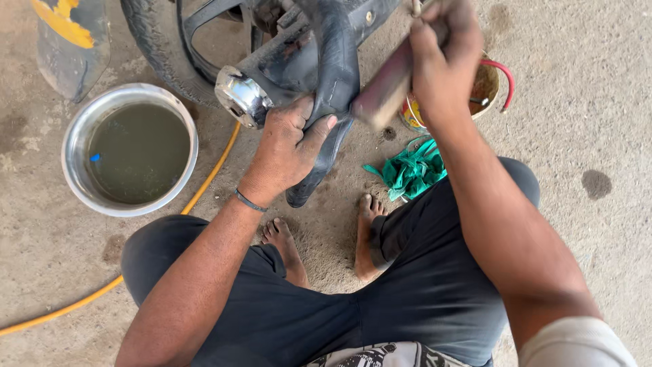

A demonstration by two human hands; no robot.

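1. The ground is bare, rough concrete floor (598,122), grey-brown, with dark stains. One round stain lies well to the right of the person's right forearm.

2. At the top, a motorcycle wheel (159,41) with a worn tyre stands on this floor. A chrome exhaust end (242,97) pokes out just left of the left hand.

3. The person squats barefoot, knees wide, in dark trousers. Both feet rest on the concrete below the hands.

4. The left hand (285,149) reaches up from the lower left, wrist bent, with a thin dark band around it. Its fingers and thumb are clenched on a black rubber inner tube (336,75). The tube hangs down from the machine and passes through the grip, and its lower end dangles just below the palm.

5. The right hand (441,61) comes in from the lower right, forearm raised steeply. It is wrapped round a blurred reddish tool (384,92). The tool slants down to the left, and its lower end is at the tube, just right of the left thumb.

6. Left of the left hand, well apart, sits a steel bowl (75,129) of murky water.

7. A yellow hose (204,183) runs along the floor between the bowl and the left forearm.

8. Below the right hand lies a crumpled green cloth (411,170).

9. Behind the right wrist stands a small tin (489,85), with a red loop at its edge.
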